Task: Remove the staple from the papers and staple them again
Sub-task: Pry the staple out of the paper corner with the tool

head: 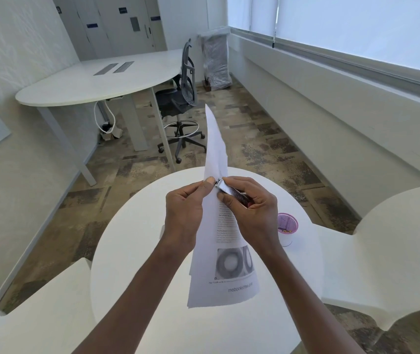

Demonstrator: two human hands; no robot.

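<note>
A few printed white papers (225, 274) are held up above the round white table (140, 251), bent into a steep fold. My left hand (186, 208) pinches the papers at the fold, thumb on top. My right hand (252, 208) grips a small metal stapler (231, 191), its silver front end pressed against the papers right beside my left thumb. Whether a staple sits there is hidden by my fingers and the tool.
A small purple-lidded cup (287, 226) stands on the table to the right of my right hand. White chairs (387, 251) flank the table. Farther off are a long white desk (96, 83) and a black office chair (180, 98).
</note>
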